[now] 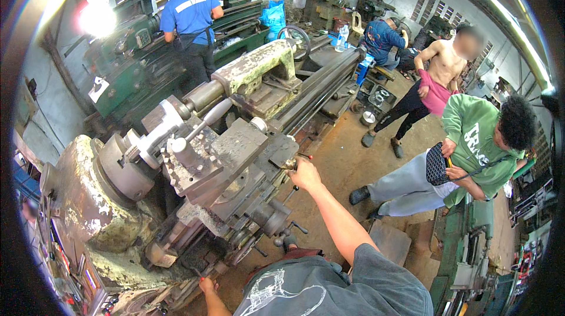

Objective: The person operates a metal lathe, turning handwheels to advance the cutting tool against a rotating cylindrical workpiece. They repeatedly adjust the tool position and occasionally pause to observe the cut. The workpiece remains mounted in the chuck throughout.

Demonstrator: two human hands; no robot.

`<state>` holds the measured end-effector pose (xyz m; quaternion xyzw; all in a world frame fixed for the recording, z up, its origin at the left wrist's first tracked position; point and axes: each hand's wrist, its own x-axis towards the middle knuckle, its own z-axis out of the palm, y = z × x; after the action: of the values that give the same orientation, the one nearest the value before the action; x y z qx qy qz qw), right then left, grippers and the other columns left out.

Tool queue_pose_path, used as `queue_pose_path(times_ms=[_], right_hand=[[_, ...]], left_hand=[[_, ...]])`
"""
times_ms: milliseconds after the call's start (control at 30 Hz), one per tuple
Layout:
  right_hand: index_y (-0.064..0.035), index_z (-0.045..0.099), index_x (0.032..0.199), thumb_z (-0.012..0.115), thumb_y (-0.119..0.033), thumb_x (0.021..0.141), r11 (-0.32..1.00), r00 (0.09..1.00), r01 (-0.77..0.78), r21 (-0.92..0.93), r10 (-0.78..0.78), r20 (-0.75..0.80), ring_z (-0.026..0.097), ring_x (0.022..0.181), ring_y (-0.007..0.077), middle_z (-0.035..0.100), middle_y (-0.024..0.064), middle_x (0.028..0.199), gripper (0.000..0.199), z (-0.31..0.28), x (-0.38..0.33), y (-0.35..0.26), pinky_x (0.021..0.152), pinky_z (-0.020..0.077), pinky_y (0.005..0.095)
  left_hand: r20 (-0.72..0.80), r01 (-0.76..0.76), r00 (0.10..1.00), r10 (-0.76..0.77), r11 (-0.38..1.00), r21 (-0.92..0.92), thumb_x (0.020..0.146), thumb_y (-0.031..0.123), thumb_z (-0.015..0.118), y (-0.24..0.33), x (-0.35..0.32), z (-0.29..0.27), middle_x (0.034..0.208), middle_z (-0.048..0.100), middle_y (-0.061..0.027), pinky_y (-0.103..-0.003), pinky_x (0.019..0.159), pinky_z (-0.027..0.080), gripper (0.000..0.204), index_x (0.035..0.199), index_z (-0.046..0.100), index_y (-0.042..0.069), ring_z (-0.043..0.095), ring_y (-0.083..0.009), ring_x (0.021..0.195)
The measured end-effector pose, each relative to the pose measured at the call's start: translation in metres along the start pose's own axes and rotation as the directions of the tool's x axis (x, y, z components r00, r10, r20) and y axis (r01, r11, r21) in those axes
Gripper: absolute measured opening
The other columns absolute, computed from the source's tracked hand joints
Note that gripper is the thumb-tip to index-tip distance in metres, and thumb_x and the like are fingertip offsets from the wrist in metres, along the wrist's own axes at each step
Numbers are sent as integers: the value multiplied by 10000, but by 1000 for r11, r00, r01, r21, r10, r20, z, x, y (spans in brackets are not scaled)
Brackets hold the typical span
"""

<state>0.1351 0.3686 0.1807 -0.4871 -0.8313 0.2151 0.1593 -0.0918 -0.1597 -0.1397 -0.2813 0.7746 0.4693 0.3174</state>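
Observation:
A large worn metal lathe (82, 198) fills the space in front of me. My right hand (306, 175) is closed on a small crank handle (291, 164) at the near end of the tool slide (235, 154). Low at the lathe's front, my left hand (209, 285) is closed around the end of a lever (199, 275), its fingers partly hidden. A grey toothed workpiece (162, 124) sits between the chuck (123, 166) and the tailstock (256, 71). Metal chips lie on the square tool post (187, 154).
One person in blue (191, 10) stands at a green lathe (126, 60). Another in green (479, 133) holds a patterned bag (438, 166) on my right, near a shirtless person (441, 68). Someone crouches farther back (382, 42). A water bottle (342, 39) stands at the bed's far end.

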Motion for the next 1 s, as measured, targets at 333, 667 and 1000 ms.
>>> queue_pose_path(times_ms=[333,667,1000], right_hand=[[17,442,1432,759,-236,827,984,984,177,34,-178,13,441,1376,370,422,252,1498,729,9,-31,24,1106,404,424],[5,210,1546,828,-280,777,985,896,-47,165,-31,442,515,1306,421,533,316,1372,1027,24,-184,-20,1081,418,425],[61,117,1532,878,-354,704,999,913,-28,29,13,408,533,1245,479,502,372,1353,1198,34,-178,-44,1036,448,468]], left_hand=[[-12,-72,997,71,957,-280,831,35,638,-8,-14,-2,654,491,-1,-294,393,362,174,926,524,126,499,-131,495],[-10,-44,999,42,964,-262,852,54,679,-27,14,-6,839,633,-61,-298,448,454,405,1233,541,40,635,-157,629],[16,-74,997,77,987,-143,848,28,657,-51,23,7,839,616,-88,-309,426,449,590,1328,345,170,607,-176,569]])
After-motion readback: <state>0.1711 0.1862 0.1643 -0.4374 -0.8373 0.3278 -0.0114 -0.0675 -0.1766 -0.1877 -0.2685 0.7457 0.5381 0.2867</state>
